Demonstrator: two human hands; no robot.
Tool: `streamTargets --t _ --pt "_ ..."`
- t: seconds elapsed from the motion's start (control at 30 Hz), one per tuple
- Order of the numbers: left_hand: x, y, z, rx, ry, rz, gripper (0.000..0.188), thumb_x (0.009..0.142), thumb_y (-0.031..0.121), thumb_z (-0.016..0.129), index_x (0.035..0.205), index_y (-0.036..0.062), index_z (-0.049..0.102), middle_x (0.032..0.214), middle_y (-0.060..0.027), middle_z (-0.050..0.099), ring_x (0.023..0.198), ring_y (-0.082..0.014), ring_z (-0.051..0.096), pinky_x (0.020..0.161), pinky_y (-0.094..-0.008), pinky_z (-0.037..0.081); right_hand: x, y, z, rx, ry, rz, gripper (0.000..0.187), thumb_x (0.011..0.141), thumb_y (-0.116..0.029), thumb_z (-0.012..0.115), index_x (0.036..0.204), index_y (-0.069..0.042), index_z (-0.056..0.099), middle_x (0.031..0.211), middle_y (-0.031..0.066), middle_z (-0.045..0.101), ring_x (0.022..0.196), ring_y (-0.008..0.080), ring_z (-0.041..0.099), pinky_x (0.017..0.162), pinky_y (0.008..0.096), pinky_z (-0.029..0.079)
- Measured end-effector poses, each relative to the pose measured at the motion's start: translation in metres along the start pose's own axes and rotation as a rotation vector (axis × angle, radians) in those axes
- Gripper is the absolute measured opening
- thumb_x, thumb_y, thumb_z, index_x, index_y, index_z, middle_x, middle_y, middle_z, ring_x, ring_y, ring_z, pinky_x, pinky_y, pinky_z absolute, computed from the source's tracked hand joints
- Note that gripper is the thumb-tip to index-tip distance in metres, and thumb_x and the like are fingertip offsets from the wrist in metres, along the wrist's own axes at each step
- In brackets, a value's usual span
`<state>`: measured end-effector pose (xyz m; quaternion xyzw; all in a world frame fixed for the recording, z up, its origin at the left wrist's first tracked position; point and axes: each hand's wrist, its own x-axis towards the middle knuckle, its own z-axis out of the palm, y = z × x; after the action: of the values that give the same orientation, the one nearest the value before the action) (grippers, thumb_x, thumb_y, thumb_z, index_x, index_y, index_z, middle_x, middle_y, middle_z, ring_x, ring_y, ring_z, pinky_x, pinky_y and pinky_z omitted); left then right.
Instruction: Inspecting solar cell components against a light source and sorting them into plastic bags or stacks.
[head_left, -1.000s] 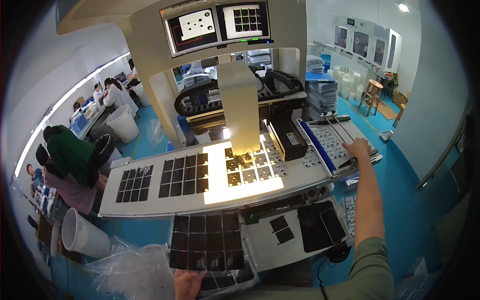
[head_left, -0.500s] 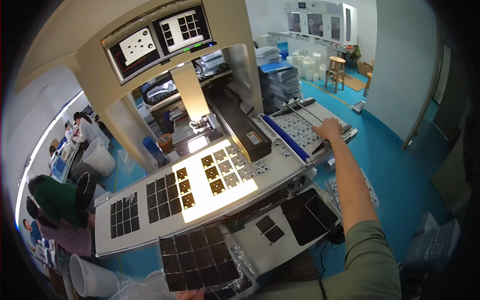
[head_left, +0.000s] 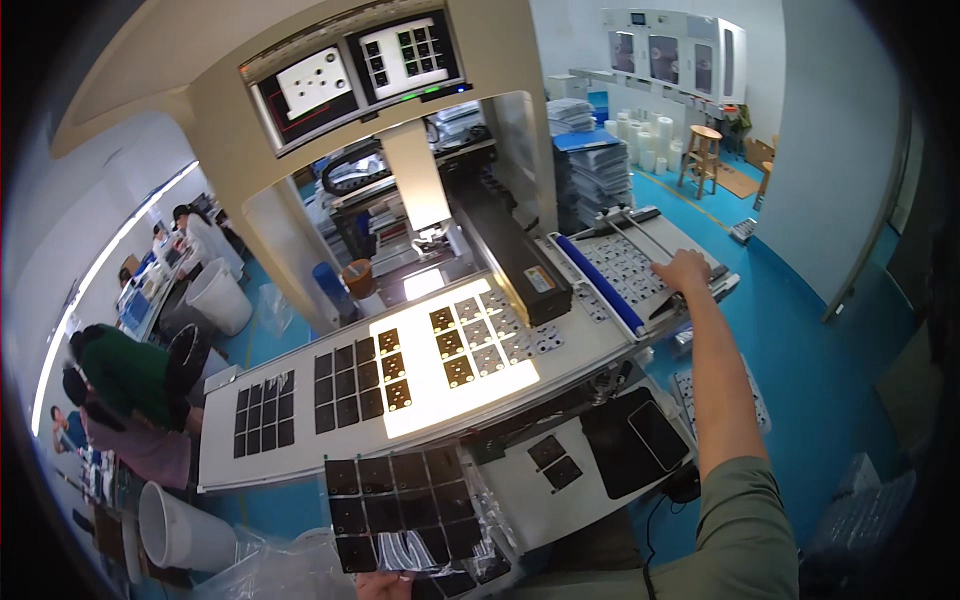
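Sheet of dark squares (head_left: 400, 490), glossy and set in rows, is at the near side of the scene, left of centre, with its near edge clamped in the grip of your left hand (head_left: 384, 586). It is near the front edge of the long white table (head_left: 220, 455). At that table's right end, your right hand (head_left: 684, 270) is beside the spotted sheet (head_left: 625, 263), right of the blue roller (head_left: 601, 286); you cannot tell from this view whether its grip is apart or clamped on something. A bright panel (head_left: 430, 412) glows at the middle of the table, and a group of dark pieces (head_left: 265, 413) lies on the left. Nearer you, on the lower table (head_left: 512, 505), a phone (head_left: 657, 436) lies on a black mat (head_left: 610, 455), with two small squares (head_left: 562, 472) to the left.
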<state>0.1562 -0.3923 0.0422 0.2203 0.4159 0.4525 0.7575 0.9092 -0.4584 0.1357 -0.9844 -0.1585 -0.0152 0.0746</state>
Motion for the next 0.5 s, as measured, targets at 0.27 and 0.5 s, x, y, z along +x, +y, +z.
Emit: streamTargets --t 0.27,0.5 --pt "-0.002 0.005 -0.002 -0.034 -0.025 -0.012 0.030 0.087 -0.007 0.060 0.064 0.0112 0.055 0.071 -0.0072 0.059 0.078 -0.0234 0.062 0.084 -0.0440 0.052 -0.005 -0.001 -0.002 -0.033 0.057 0.064 0.079 0.084 -0.071 0.072 0.127 -0.004 0.074 0.135 0.0175 0.068 0.129 0.0326 0.063 0.102 0.0447 0.055" --pt "-0.001 0.006 -0.010 -0.110 -0.065 -0.044 0.027 0.086 -0.008 0.060 0.066 0.0101 0.060 0.072 -0.0082 0.064 0.077 -0.0233 0.065 0.081 -0.0423 0.053 -0.002 0.000 -0.001 -0.052 0.045 0.068 0.085 0.083 -0.073 0.072 0.128 -0.002 0.071 0.134 0.0178 0.068 0.126 0.0342 0.064 0.099 0.0493 0.058"
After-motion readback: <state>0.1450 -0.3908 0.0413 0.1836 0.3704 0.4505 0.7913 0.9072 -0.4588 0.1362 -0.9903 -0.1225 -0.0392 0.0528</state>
